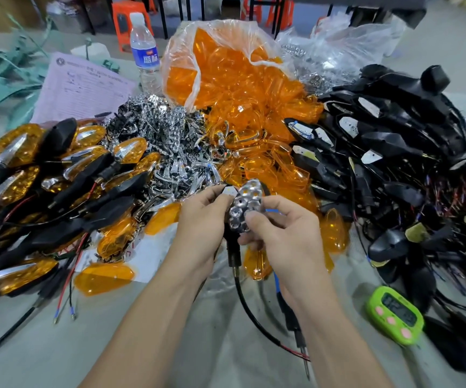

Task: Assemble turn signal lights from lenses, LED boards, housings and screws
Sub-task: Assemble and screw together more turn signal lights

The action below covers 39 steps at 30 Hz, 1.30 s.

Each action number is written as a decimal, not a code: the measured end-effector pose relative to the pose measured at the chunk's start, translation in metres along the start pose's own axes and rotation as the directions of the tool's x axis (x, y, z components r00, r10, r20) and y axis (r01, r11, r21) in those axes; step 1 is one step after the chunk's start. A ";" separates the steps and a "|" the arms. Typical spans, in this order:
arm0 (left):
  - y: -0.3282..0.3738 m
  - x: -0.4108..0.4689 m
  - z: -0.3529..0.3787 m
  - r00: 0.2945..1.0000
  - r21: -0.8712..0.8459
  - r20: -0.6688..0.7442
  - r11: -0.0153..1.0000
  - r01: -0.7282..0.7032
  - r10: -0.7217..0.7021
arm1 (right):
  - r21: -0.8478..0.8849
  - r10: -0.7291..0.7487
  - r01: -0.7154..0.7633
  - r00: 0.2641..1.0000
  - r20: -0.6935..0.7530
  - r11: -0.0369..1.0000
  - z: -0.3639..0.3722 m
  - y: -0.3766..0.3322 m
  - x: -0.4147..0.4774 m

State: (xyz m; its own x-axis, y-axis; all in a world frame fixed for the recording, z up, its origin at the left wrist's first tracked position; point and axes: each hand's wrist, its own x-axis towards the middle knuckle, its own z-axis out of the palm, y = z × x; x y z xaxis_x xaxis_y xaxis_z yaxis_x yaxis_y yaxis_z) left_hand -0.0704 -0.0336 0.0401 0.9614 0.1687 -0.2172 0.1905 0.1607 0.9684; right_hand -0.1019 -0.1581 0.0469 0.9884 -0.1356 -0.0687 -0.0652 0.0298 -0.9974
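The fingers (257,218) of the right hand (285,233) are pinching a chrome reflector (247,208), thumb on its dimpled face, and are holding it tilted over the open front of a black housing (233,249). The left hand (201,225) is gripping that housing from the side, its fingertips curled at the top edge, where a white LED board (229,191) is showing just beside the reflector. Whether the reflector is already sitting in the housing or only resting on it is hard to tell. The housing's black cable (251,312) is hanging down and trailing across the table (212,345) between the forearms.

The step in hand looks to be fitting the reflector over the board, well before the lens and screws. The next move is probably calling for the reflector to be lined up with the LEDs and pressed flat, with the left hand keeping the housing steady; then an orange lens would be needed.

Loose orange lenses (334,231) are lying just beside the hands, with many more spilling from a plastic bag (243,79) behind. A pile of chrome reflectors (170,141) is sitting to the left of the bag, finished lights (44,169) are lying farther left, and black housings (394,135) are heaped on the right. A blue-handled tool (296,329), likely a screwdriver, is lying under the right wrist, and a green timer (395,315) is resting near it.
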 end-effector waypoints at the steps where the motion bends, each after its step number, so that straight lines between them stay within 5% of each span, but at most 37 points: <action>1: 0.002 0.000 0.000 0.999 -0.016 0.014 0.999 0.032 -0.032 | -0.060 -0.008 0.007 1.000 -0.020 0.998 0.000 0.001 -0.001; 8: 0.000 0.001 -0.001 0.988 -0.073 0.103 0.990 0.121 -0.113 | -0.394 -0.173 0.103 0.974 -0.147 0.913 0.002 -0.004 -0.009; 20: -0.002 -0.003 -0.008 0.941 -0.314 0.296 0.914 0.257 -0.163 | -0.502 -0.225 0.112 0.959 -0.170 0.857 0.002 -0.003 0.000; 28: 0.001 -0.007 -0.006 0.954 -0.241 0.298 0.965 0.100 -0.025 | -0.508 -0.298 0.146 0.926 -0.232 0.849 0.006 0.001 -0.004; 39: 0.007 -0.008 0.001 0.990 -0.032 0.098 0.994 -0.101 0.104 | -0.448 -0.318 0.228 0.939 -0.136 0.865 0.008 -0.003 -0.017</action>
State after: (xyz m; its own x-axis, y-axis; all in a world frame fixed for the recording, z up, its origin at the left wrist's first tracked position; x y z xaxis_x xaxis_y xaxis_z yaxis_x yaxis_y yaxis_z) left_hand -0.0768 -0.0346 0.0492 0.9908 0.0884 -0.1027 0.0861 0.1742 0.9809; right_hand -0.1172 -0.1480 0.0511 0.9297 -0.2710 0.2494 0.1073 -0.4486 -0.8873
